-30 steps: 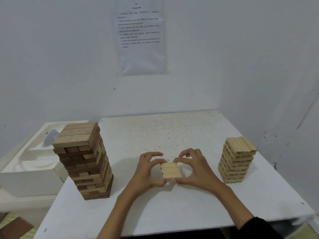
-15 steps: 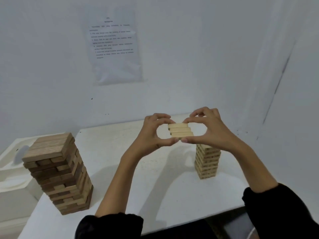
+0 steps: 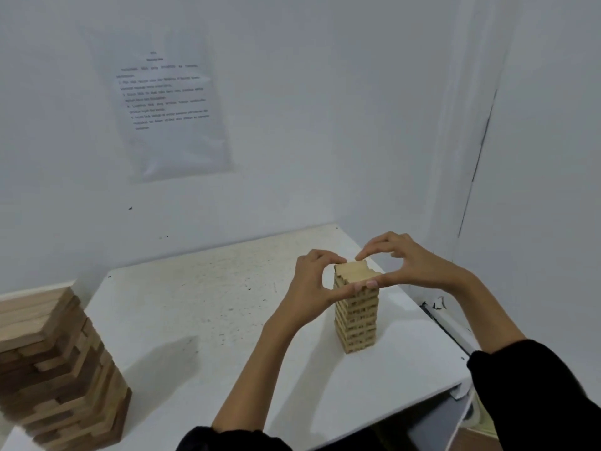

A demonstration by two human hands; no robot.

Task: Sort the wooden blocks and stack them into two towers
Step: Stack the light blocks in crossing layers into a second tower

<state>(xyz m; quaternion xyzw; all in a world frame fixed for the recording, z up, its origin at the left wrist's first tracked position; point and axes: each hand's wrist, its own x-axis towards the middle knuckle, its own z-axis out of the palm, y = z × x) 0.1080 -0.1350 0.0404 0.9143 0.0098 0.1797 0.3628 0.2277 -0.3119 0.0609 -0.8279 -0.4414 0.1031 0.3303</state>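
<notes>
At the tabletop's (image 3: 201, 304) front left corner I see the dark brown block tower (image 3: 61, 379). By the right edge, left hand (image 3: 312, 284) and right hand (image 3: 413, 265) pinch the pale block layer (image 3: 356, 271) with curled fingers atop the pale block tower (image 3: 357, 317). The print on the wall sheet (image 3: 166, 105) is blurred.

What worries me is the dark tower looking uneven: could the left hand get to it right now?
Probably not at once: the left hand pinches the block layer atop the light tower. Once released, only open table lies between it and the dark tower.
</notes>
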